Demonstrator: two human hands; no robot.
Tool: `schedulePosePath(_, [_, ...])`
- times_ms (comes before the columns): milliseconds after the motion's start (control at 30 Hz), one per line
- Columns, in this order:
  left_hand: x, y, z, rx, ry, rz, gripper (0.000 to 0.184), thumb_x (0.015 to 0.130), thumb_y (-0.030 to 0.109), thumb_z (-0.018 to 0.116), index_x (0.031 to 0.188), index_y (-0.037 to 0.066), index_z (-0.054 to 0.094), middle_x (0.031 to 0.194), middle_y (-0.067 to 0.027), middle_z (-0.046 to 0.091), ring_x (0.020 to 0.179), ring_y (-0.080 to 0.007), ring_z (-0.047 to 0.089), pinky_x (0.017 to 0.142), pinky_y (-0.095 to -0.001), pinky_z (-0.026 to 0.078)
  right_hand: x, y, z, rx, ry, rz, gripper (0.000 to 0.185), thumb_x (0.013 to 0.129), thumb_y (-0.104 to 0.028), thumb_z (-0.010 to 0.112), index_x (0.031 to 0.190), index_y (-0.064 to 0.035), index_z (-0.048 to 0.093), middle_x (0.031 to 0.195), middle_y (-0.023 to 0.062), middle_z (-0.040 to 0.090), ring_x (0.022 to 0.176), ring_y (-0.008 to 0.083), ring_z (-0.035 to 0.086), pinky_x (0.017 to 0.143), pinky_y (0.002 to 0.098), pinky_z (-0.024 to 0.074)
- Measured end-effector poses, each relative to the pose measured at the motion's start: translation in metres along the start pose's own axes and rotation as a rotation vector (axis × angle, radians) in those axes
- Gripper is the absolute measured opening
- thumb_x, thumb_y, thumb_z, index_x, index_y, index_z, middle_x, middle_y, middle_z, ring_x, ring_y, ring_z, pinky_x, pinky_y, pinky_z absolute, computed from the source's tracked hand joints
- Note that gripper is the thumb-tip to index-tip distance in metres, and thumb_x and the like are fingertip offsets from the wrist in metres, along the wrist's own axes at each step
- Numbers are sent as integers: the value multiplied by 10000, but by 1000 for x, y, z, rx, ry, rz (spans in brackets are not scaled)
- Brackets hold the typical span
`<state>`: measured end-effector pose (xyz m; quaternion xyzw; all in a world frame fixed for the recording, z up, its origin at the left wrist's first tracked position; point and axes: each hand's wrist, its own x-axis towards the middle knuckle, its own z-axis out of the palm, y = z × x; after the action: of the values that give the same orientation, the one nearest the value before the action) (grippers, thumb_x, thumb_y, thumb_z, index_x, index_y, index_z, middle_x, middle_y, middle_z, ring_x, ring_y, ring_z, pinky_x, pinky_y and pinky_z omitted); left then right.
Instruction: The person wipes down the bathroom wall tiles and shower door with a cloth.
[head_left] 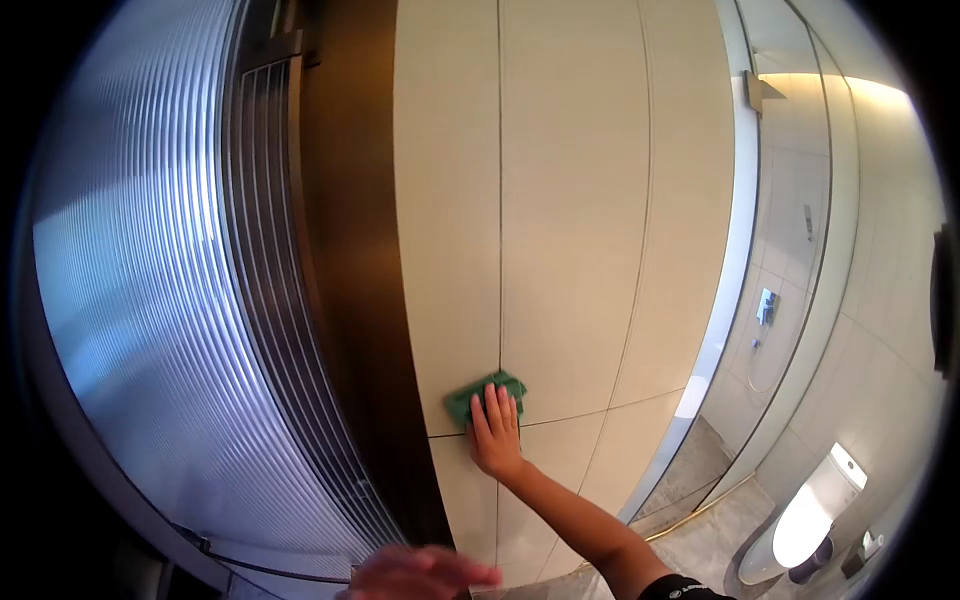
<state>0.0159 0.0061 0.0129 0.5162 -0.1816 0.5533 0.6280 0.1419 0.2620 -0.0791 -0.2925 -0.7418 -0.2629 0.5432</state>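
My right hand (pixel 496 435) presses a folded green cloth (pixel 462 402) flat against the beige tiled wall (pixel 570 250). Its fingers lie stretched over the cloth, which sits where a vertical and a horizontal tile seam meet. Part of the cloth is hidden under the palm and fingers. At the bottom edge, my left hand (pixel 425 572) is smeared by motion, apart from the wall and the cloth. Whether it holds anything does not show.
To the left are a dark brown door frame (pixel 350 250) and a ribbed glass panel (pixel 150 260). On the right, a glass shower enclosure (pixel 790 200) contains a shower control (pixel 767 306). A white toilet (pixel 805 520) stands on the grey floor (pixel 700 540).
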Motion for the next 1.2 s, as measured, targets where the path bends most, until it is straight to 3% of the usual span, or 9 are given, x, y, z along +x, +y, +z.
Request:
schedulePosePath(33, [6,-5,-5,0,-7,-5,682,895,474,530,1402,54,353,1383,-280,394,1280,-395,409,1064,-565,286,25,4,-2,-11,18,-12,518,862,-103,561,1352,0,428,1459,222,325,1344,402,314,1067,531,287])
schedulePosePath(100, [19,-19,-19,954,383,-78,510,909,393,529,1269,32,532,1242,-216,550,1184,-325,519,1021,-474,370,85,8,-17,-14,37,-31,554,855,-105,566,1373,-7,399,1474,210,304,1356,397,294,1079,532,267])
schedulePosePath(133, [30,-24,-20,946,389,-78,510,909,393,529,1269,32,532,1242,-216,550,1184,-325,519,1021,-474,370,118,10,-28,-8,40,-43,574,852,-104,567,1386,-10,380,1481,205,292,1362,396,281,1087,532,254])
schedulePosePath(200, [60,-30,-22,1821,386,156,330,748,12,622,1077,-16,619,1278,-193,526,1199,-350,515,987,-429,430,189,21,-43,-31,156,-105,605,854,-97,559,1410,-12,337,1502,194,252,1381,397,239,1096,537,233])
schedulePosePath(433, [84,-40,-47,1841,386,262,290,746,4,617,1034,-20,627,1267,-198,525,1194,-356,516,995,-427,425,403,70,-96,-218,421,-235,537,932,-229,455,1394,15,334,1476,207,289,1389,386,212,1132,497,170])
schedulePosePath(667, [101,-37,-54,2080,412,435,250,725,-5,625,973,19,635,1265,-200,507,1243,-391,451,1043,-478,364,502,86,-138,-358,169,-124,724,955,-523,290,1492,-67,126,1564,139,72,1442,327,-4,1171,419,9])
schedulePosePath(833, [100,-15,-48,2479,326,668,273,713,-4,648,968,91,628,1292,-188,481,1257,-427,414,1087,-580,240,527,74,-156,-292,161,-87,720,952,-508,299,1481,-38,168,1560,156,85,1445,309,28,1166,422,42])
schedulePosePath(1067, [126,34,-63,2747,754,441,836,642,343,779,1362,107,425,1450,-304,225,1359,-501,177,1042,-710,95,552,59,-154,-310,171,-26,724,951,-504,297,1485,-38,149,1562,156,72,1446,308,13,1165,426,37])
schedulePosePath(1200, [132,33,-62,2749,811,422,878,622,353,783,1378,102,412,1452,-307,224,1361,-501,178,1031,-719,117,564,78,-133,-263,340,-112,728,932,-551,295,1489,-97,183,1560,125,109,1443,307,53,1161,446,73])
